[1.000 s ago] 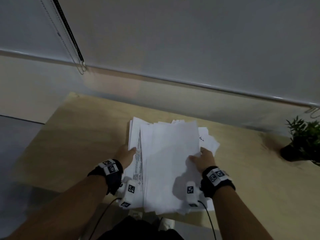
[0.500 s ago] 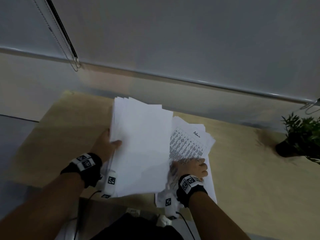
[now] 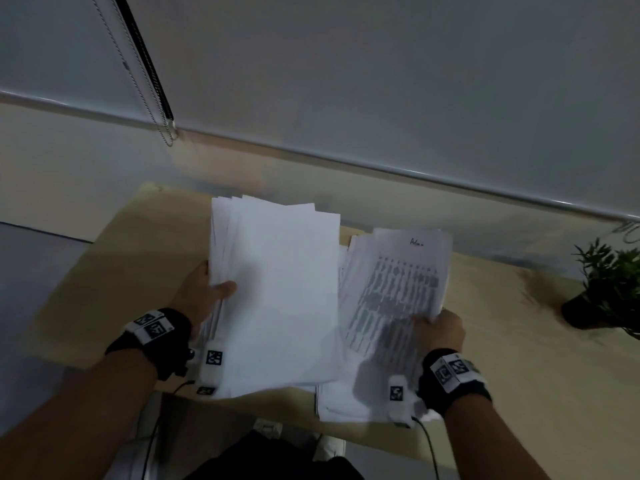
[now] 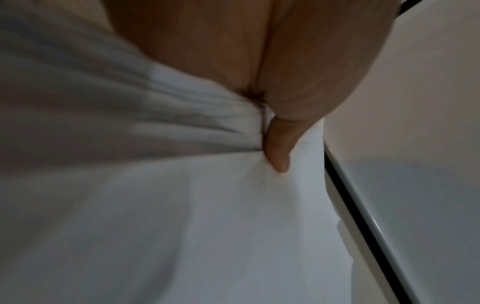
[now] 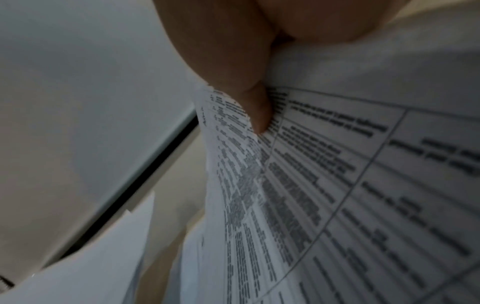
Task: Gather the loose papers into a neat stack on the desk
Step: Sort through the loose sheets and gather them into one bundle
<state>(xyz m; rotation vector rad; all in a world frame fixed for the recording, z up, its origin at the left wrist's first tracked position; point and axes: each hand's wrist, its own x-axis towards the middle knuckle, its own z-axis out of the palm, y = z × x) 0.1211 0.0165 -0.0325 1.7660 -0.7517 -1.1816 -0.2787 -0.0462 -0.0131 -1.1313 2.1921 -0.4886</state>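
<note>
**Q:** Two bundles over that wooden table (image 3: pixel 114 271), right?

**A:** Yep. The blank sheets (image 3: pixel 280 292) are the bigger bundle, tilted up off the table on the left side, with the left hand (image 3: pixel 199 296) gripping their left edge, thumb on top. The printed sheets (image 3: pixel 394 299) sit just beside them on the right, also raised, and the right hand (image 3: pixel 441 332) pinches their lower right edge.

**Q:** Anything else?

**A:** A small potted plant (image 3: pixel 609 289) at the far right.

Bare desk (image 3: pixel 114 278) lies open left of the papers (image 3: pixel 277 289); a potted plant (image 3: pixel 602 289) blocks the far right.
</note>
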